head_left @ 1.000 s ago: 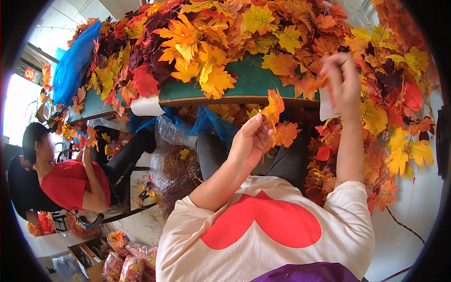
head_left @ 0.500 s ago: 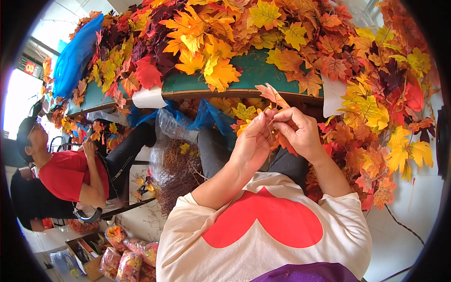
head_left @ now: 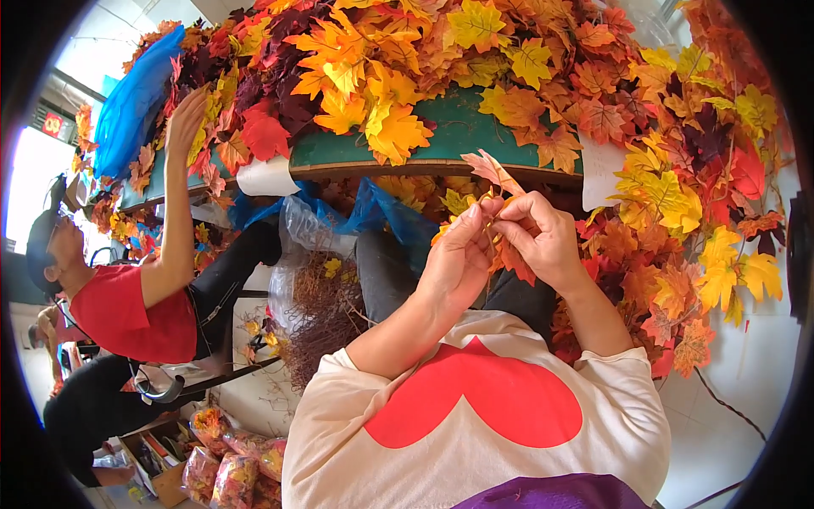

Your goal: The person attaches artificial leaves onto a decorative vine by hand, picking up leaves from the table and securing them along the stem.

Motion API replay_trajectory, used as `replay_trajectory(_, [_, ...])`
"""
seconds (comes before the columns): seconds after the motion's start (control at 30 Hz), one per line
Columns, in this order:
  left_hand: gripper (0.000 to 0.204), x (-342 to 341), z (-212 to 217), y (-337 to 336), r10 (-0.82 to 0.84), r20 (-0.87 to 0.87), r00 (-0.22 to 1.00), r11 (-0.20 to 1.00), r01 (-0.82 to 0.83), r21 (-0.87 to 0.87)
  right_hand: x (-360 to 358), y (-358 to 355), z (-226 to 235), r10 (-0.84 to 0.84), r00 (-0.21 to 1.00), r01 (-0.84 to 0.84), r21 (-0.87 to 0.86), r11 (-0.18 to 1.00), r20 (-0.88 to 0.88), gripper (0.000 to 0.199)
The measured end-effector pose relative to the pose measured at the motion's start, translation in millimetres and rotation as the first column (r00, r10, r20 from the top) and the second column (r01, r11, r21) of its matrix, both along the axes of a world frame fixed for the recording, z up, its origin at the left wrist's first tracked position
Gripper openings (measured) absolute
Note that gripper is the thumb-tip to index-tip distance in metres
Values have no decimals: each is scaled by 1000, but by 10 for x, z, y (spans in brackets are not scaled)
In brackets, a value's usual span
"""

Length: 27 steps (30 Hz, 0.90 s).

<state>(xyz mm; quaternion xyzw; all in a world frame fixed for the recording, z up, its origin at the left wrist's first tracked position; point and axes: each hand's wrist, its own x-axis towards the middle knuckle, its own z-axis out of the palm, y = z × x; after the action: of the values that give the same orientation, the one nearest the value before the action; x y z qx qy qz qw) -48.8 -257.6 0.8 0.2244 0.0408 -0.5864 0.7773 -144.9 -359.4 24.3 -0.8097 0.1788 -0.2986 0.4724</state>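
Note:
Above my lap, both hands meet with fingertips pinched close together. My left hand (head_left: pixel 454 265) pinches the base of a small sprig of artificial maple leaves. My right hand (head_left: pixel 547 243) grips the same sprig from the other side, thumb and forefinger touching near the stems. A pale orange leaf (head_left: pixel 485 168) sticks up above the fingers, and a redder orange leaf (head_left: pixel 515 261) hangs between the hands. Yellow leaf parts show behind my left fingers. The stem joint itself is mostly hidden by the fingertips.
Heaped autumn leaves (head_left: pixel 398 123) cover the green table (head_left: pixel 462 127) ahead. More leaf branches (head_left: pixel 670 204) hang at the right. Brown twigs (head_left: pixel 322 318) stand in clear plastic by my left knee. A co-worker in a red shirt (head_left: pixel 127 318) sits at left; bagged leaves (head_left: pixel 233 479) lie lower left.
The co-worker at left has raised an arm toward the leaf pile and shifted position. My own hands and the sprig have barely moved.

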Motion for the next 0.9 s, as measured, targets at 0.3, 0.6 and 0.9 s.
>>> replay_trajectory(0.3, [25,-48,33,8,10,122,993,1000,-12,15,-1,28,61,-17,1000,17,1,1000,-1,19])
replay_trajectory(0.6, [24,-27,25,2,-7,108,994,1000,9,-16,-31,35,91,-32,998,31,-19,999,-49,17])
replay_trajectory(0.9, [17,-60,45,-7,45,152,987,999,-49,20,-45,51,79,-24,1000,24,23,999,5,16])
